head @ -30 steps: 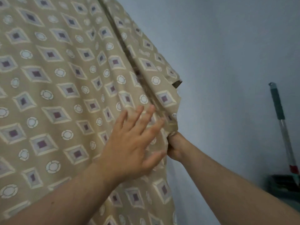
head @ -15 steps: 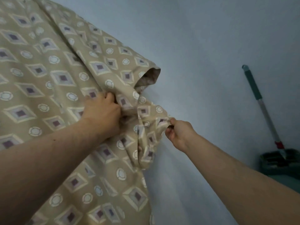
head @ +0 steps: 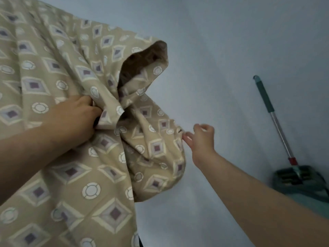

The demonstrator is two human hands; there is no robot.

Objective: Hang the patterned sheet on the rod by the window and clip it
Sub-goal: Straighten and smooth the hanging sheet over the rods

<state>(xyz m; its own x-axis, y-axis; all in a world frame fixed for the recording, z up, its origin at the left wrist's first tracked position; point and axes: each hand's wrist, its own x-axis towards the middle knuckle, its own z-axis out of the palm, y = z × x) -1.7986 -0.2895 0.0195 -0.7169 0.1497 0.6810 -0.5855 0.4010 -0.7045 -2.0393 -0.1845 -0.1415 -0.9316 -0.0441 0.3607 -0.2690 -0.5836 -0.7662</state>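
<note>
At 9 o'clock, tan diamond-print sheet (head: 53,72) bunched in clenched left hand (head: 74,118); right hand (head: 202,139) loosened, fingertips at its edge.

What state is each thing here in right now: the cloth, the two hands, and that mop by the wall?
Sheet: hanging, bunched into folds at its right edge.
Left hand: closed, gripping a fold of the sheet.
Right hand: fingers loosely open, fingertips at the sheet's edge, grip unclear.
Mop: leaning tilted against the wall, its head in a bucket.
</note>
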